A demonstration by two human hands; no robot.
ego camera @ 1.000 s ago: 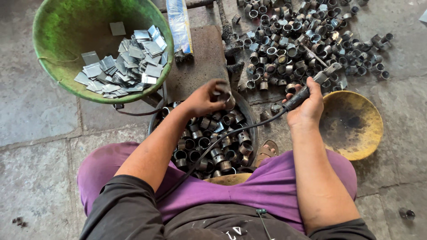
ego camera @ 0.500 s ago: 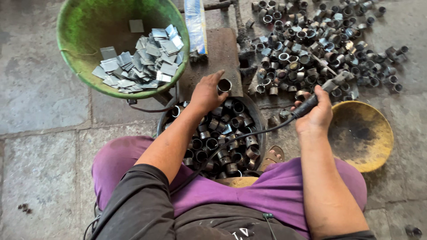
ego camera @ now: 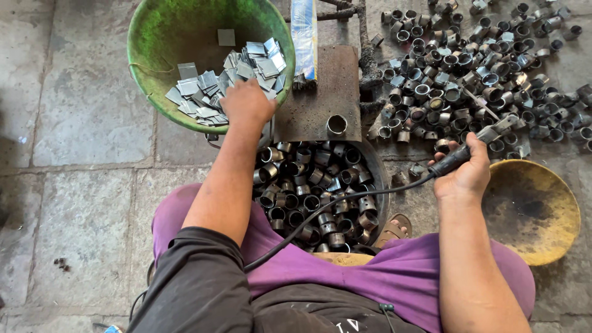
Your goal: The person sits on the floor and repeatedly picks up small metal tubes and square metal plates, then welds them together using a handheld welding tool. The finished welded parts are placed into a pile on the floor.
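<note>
At near rim of green basin point(ego camera: 154, 37): left hand point(ego camera: 246, 102) over metal squares point(ego camera: 203, 98), grip hidden, cannot tell. Right hand point(ego camera: 468, 176) fist-closed around welding holder point(ego camera: 475, 145).

Rusty yellow pan point(ego camera: 531, 213) on the stone floor point(ego camera: 74, 185), beside scattered metal rings point(ego camera: 481, 68).

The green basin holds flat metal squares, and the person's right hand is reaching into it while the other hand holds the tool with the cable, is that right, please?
Not quite: the head view shows the left hand reaching into the green basin of flat metal squares. The right hand is the one holding the tool with the cable.
</note>
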